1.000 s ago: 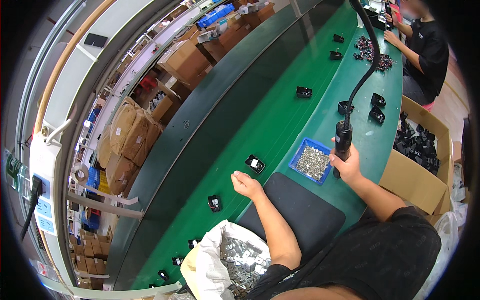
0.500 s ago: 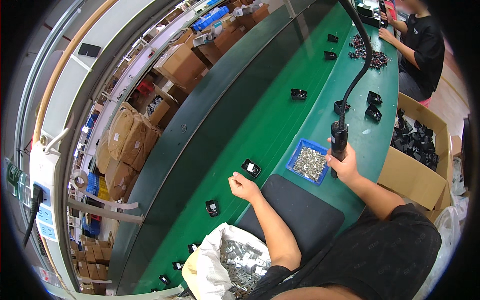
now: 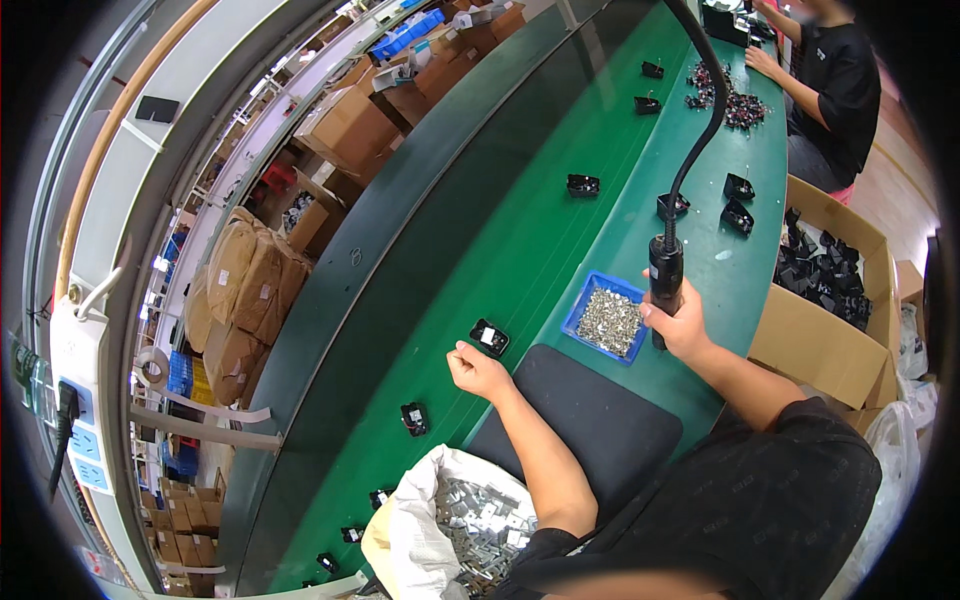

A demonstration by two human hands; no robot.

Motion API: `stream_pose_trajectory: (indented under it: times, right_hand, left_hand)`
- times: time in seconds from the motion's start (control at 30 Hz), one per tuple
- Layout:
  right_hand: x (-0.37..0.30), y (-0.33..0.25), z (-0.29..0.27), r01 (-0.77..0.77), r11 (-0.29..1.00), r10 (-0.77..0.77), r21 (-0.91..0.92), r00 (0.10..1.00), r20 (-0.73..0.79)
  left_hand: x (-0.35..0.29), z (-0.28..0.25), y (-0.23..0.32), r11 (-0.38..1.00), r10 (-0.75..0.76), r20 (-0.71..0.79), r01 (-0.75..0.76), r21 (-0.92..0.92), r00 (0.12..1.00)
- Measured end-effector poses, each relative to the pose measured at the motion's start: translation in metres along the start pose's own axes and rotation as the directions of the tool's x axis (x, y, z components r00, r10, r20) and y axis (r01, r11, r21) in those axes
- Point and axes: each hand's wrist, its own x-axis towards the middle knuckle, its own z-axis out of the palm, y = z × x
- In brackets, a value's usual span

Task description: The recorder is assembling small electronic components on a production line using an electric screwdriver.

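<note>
My right hand (image 3: 684, 322) is wrapped round a black electric screwdriver (image 3: 665, 272), held upright on its thick black cable (image 3: 706, 150). It is beside a blue tray (image 3: 567, 327) of small shiny metal screws (image 3: 609, 320). My left hand (image 3: 478, 370) is closed over the green belt (image 3: 545, 250), at the near edge of a black plastic housing (image 3: 489, 338) with a white part inside. Whatever its curled fingers hold, if anything, is hidden. A dark mat (image 3: 590, 410) lies between my forearms. Below my left forearm, a white sack (image 3: 420, 510) holds flat metal pieces (image 3: 482, 525).
More black housings (image 3: 414, 419) sit along the belt, and several (image 3: 738, 216) stand on the bench to the right. A cardboard box (image 3: 820, 345) of black parts is at the right. Farther up, a co-worker (image 3: 835, 90) sits by a pile of small parts (image 3: 735, 105).
The whole view has shifted slightly. Against the bench, the housings on the belt have slid a little toward the near left. Both hands keep nearly the same pose.
</note>
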Motion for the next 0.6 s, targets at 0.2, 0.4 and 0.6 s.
stream_pose_trajectory:
  times: [0.2, 0.4, 0.6]
  right_hand:
    - [0.0022, -0.0032, 0.0024, 0.0, 1.0, 0.0, -0.013, 1.0, -0.014]
    - [0.0012, -0.0044, 0.0009, 0.017, 1.0, -0.017, -0.023, 1.0, 0.009]
    - [0.0005, -0.0031, -0.0004, 0.022, 1.0, -0.022, 0.017, 1.0, 0.0]
  left_hand:
    - [0.0033, 0.0041, -0.0053, 0.994, 0.105, -0.013, -0.105, -0.011, 0.994]
    - [0.0005, 0.0008, -0.0018, 0.999, 0.034, 0.001, -0.034, 0.028, 0.999]
    - [-0.0009, 0.0036, -0.0021, 0.996, 0.066, 0.002, -0.066, 0.067, 0.998]
